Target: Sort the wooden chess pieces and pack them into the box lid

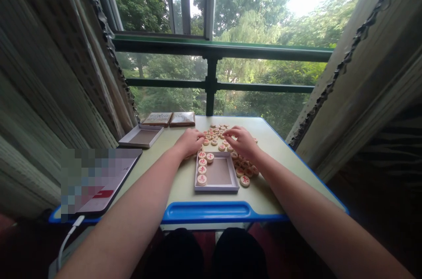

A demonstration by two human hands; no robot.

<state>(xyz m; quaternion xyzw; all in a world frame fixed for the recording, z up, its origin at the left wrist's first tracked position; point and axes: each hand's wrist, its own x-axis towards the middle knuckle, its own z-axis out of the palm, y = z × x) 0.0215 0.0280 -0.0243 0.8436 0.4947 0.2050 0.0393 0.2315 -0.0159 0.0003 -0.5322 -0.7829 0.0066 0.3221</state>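
Round wooden Chinese chess pieces (214, 142) with red and dark characters lie scattered over the table. An open shallow box (220, 172) stands near me, with a column of red-marked pieces (202, 170) along its left wall and one piece (210, 158) beside the top of that column. Just beyond the box's far left corner is my left hand (190, 141), its fingers bent together; anything between them is hidden. My right hand (243, 141) hovers at the right of the loose pieces, thumb and fingers apart, fingertips close to several pieces. More pieces (245, 167) are heaped beside the box, partly behind my right forearm.
A second shallow box tray (141, 136) lies at the far left, with two flat brown-edged cases (182, 119) behind it. A laptop-like device (108, 182) with a white cable (78, 222) sits at the left edge. The table's blue rim has a groove (208, 211) in front.
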